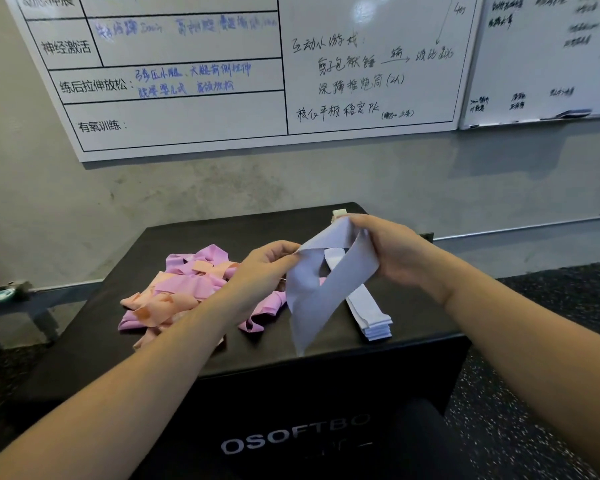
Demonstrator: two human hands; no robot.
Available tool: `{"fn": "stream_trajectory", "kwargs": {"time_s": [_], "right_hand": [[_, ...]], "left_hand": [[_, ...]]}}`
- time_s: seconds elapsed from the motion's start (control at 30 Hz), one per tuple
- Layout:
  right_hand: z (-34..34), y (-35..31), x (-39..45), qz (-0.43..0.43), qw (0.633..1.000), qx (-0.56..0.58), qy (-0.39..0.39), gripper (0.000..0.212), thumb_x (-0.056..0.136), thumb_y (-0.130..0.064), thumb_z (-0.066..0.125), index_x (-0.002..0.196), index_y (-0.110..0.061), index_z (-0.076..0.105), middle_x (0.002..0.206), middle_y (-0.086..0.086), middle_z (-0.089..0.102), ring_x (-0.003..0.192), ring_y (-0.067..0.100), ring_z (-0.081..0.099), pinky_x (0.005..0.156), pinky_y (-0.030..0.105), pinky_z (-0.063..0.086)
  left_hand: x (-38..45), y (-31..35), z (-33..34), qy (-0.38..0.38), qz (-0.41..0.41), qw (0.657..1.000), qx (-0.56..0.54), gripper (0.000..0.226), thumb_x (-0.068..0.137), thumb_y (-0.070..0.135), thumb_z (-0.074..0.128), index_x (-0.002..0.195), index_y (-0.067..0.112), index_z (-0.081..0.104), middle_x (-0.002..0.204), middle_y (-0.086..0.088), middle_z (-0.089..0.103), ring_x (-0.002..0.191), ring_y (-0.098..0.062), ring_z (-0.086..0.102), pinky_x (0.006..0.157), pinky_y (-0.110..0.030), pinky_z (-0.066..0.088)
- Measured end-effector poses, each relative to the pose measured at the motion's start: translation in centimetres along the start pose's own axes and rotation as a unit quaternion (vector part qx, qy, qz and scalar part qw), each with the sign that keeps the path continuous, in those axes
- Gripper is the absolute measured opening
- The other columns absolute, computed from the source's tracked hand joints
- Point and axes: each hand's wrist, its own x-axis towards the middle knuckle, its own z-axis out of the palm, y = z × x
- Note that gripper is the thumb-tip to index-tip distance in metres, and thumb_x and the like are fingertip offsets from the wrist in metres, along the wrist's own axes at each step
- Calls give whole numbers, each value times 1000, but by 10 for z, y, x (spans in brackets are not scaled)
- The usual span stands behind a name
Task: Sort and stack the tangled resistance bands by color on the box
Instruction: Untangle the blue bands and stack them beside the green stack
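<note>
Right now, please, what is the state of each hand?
Left hand: pinches one end of the lavender band.
Right hand: grips the other end of the same band.

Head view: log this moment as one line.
both hands: left, right hold grey band | grey stack on box | pink-orange pile unsorted

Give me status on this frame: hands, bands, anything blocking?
Left hand and right hand both pinch one lavender band above the box. Lavender stack lies at right. Pink-peach tangle unsorted at left. Nothing blocking.
</note>
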Motion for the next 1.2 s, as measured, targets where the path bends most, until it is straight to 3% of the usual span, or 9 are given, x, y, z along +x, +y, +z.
{"fn": "stream_trajectory", "kwargs": {"time_s": [0.07,0.17,0.3,0.5,0.7,0.83,0.97,1.07,1.2], "right_hand": [[0,-3,-6,-5,1000,-8,-6,26,100,-30,53,107,-25,78,107,0,73,96,17,67,80,35,53],[1,-8,-14,-15,1000,-18,-18,30,100,-22,48,106,-25,77,108,2,74,93,16,68,69,28,54],[0,-10,-21,-21,999,-32,-29,31,88,-16,49,114,-9,65,98,9,62,83,20,57,61,27,47],[-6,-9,-29,7,999,8,-42,33,75,-21,58,104,-5,64,82,9,65,70,18,65,66,30,51],[-7,-6,-36,-38,997,-60,-4,20,101,-13,53,106,-16,73,97,6,74,82,20,73,67,30,57],[0,-5,-33,-32,998,-52,32,11,101,-18,59,109,-13,64,101,11,70,84,22,72,66,30,57],[6,-8,-32,-39,994,-95,48,15,102,-27,59,104,-14,67,100,3,71,87,16,68,69,28,54],[7,-12,-34,-59,990,-119,36,20,101,-28,60,106,-17,75,109,3,74,93,14,67,71,26,54],[8,-11,-37,-56,991,-110,50,13,99,-24,63,98,-18,75,91,1,75,79,14,69,57,24,54]], "left_hand": [[1,1,4,22,2,1000,19,13,98,18,58,93,23,69,91,-5,74,79,-21,66,66,-29,50],[2,4,9,30,3,999,30,18,87,26,52,90,35,67,112,-13,72,112,-38,65,87,-52,52],[-2,9,16,19,17,999,48,39,90,20,47,110,44,71,118,10,72,125,-21,59,103,-39,47],[-2,13,19,56,18,997,-49,40,101,3,41,108,23,75,111,-9,73,96,-24,68,70,-37,59],[-3,9,19,51,70,996,-11,39,102,4,40,112,29,68,114,-7,72,106,-27,68,79,-37,54],[-11,14,31,-11,83,996,-42,44,96,-10,39,125,15,60,87,-10,63,73,-16,65,67,-22,54],[-11,10,36,-50,101,993,15,37,89,13,53,123,27,62,90,15,64,81,-2,57,72,-12,47],[-9,6,42,-23,98,995,16,19,105,29,54,120,30,64,101,11,64,91,-4,56,79,-15,46],[-3,2,48,53,95,994,32,8,100,22,62,103,27,67,93,9,66,82,-3,59,68,-12,46]]}}
